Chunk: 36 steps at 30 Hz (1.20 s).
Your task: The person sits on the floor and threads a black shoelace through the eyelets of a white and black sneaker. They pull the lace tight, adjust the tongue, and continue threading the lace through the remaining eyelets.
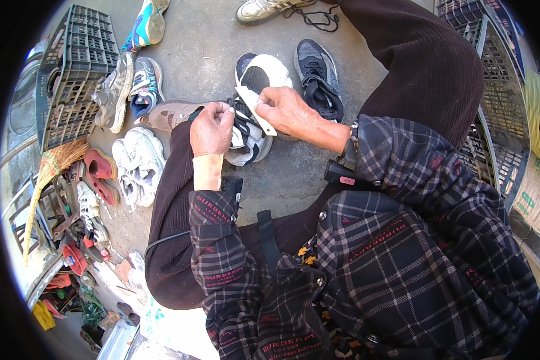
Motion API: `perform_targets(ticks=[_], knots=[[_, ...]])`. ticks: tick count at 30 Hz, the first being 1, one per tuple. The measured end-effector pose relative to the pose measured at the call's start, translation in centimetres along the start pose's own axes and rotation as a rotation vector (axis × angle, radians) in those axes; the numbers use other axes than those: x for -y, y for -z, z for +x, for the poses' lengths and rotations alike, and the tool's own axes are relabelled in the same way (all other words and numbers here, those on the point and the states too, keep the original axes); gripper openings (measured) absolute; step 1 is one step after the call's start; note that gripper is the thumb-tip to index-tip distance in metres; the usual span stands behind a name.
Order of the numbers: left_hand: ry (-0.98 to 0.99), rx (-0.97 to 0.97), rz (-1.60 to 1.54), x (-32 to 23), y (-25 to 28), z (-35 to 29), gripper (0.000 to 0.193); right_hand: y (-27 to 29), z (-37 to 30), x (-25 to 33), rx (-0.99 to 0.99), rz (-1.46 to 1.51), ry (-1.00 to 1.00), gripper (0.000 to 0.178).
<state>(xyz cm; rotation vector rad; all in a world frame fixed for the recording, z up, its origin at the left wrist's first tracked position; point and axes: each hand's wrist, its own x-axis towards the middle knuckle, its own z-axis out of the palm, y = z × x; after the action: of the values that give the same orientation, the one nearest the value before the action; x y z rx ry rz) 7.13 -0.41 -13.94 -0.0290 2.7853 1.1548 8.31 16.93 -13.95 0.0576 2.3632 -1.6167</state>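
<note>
A black-and-white sneaker is between my hands, partly covered by them. My left hand is closed in a pinch at the sneaker's opening, on what looks like a dark shoelace. My right hand has its fingers curled together over the sneaker; what they pinch is hidden. A flat, pale strip with a small hole near its end slants across the sneaker under those fingers; I cannot tell whether it is part of the shoe. Just right of them stands a dark grey sneaker.
Left of my leg stand white sneakers, a blue running shoe and red shoes. Black plastic crates flank both sides. A straw broom leans at the left. My knees bound the workspace.
</note>
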Motion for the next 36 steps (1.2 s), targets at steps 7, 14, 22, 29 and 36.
perform_targets(ticks=[7, 14, 22, 29, 36], knots=[[0.048, -0.042, -0.328, 1.7, -0.4, -2.8, 0.018, -0.3, -0.1, -0.2, -0.009, -0.024, 0.024, 0.023], [0.114, -0.074, -0.527, 2.5, -1.3, -4.0, 0.013, -0.5, 0.0, -0.4, 0.005, -0.028, 0.044, 0.023], [0.134, -0.143, -0.355, 1.5, -1.2, -3.5, 0.024, -0.4, 0.1, -0.4, 0.015, -0.042, 0.063, 0.025], [-0.041, 0.024, 0.082, 0.3, -0.1, -2.6, 0.049, -0.3, 0.2, -0.7, 0.020, -0.036, 0.071, 0.026], [-0.112, 0.119, 0.161, 0.0, 0.3, -1.8, 0.045, 0.0, 0.1, -0.6, 0.030, 0.043, 0.049, 0.028]])
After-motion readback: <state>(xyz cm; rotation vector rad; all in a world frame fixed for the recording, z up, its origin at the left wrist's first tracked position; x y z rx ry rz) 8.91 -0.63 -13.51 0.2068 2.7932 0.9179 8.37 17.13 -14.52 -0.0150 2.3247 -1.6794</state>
